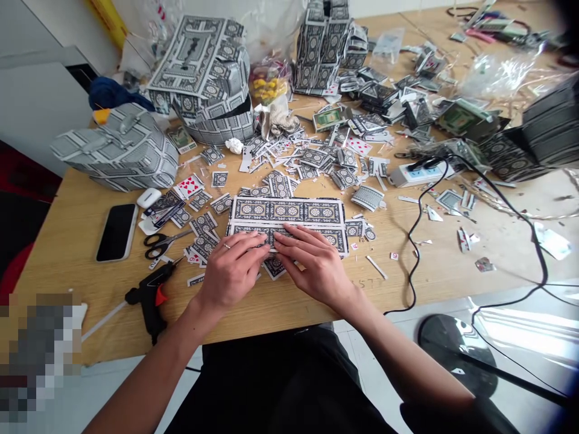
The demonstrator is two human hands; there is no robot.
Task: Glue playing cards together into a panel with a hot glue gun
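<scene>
A flat rectangular panel of joined playing cards [289,211], backs up in two rows, lies on the table in front of me. My left hand [233,265], with a ring on one finger, rests its stretched fingers on the near row of the panel. Beside it, my right hand [314,259] lies with its fingers extended over the same row, the fingertips of both hands almost meeting. Both thumbs are by the panel's near edge. Part of that row is hidden under my fingers. Loose cards [203,232] lie left of the panel.
Left are a phone [116,232], scissors [158,244] and a glue gun [151,298]. Card-built bags [122,147] and boxes [199,60] stand behind, with card scraps [312,157] before them. A power strip [418,172] with black cables [414,241] lies right.
</scene>
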